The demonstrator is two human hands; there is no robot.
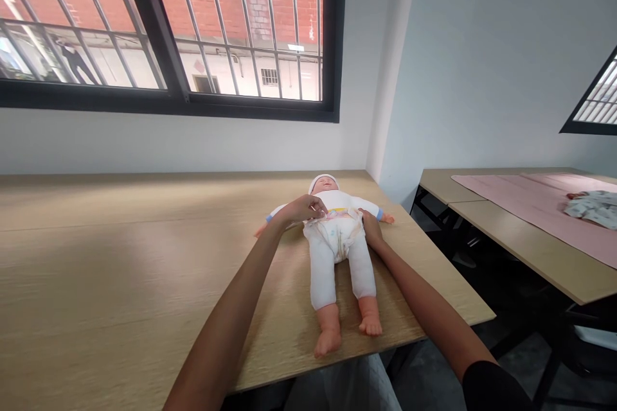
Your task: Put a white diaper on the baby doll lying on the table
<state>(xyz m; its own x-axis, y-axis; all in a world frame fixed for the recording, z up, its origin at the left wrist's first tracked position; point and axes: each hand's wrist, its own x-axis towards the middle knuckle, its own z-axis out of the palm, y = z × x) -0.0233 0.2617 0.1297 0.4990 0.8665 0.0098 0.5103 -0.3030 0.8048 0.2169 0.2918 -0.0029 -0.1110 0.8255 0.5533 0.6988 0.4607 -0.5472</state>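
Observation:
A baby doll [322,275] in white clothes and a white cap lies on its back on the wooden table [144,282], head toward the wall and bare feet toward me. Round its hips sits a white diaper [337,231] with a coloured band at the waist. My left hand [307,207] is at the left side of the diaper's waist, its fingers bent and closed on the edge there. On the other side, my right hand [370,225] lies against the diaper's right edge, with its fingers partly hidden behind it.
A second table [511,225] stands at the right, with a pink mat [525,205] and a patterned cloth bundle [592,207] on it. A dark gap separates the two tables. Behind the doll are a wall and a barred window [260,106].

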